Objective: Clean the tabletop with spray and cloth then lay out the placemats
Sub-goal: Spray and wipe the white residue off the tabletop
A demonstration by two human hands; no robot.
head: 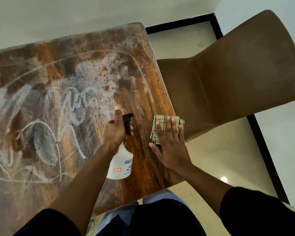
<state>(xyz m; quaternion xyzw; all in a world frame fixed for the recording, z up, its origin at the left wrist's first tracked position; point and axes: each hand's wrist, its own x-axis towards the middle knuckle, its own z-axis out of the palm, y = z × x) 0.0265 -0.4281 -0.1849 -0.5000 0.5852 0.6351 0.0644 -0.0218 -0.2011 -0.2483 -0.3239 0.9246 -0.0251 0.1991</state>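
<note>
The soft, limp cloth [162, 129] at the tabletop's [58, 99] right edge lies under the right hand's [170, 143] spread fingers; left hand [117, 132] grips the seemingly light spray bottle [120, 162] by its neck.

Chair [237, 79]: brown, padded — drawn up at the table's right side.
Floor [228, 159]: pale tiles — black border strip [266, 150].
Wall [75, 12]: plain white.

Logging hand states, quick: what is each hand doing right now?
Left hand: grips the spray bottle at its trigger head.
Right hand: open, fingers flat on the cloth.
</note>
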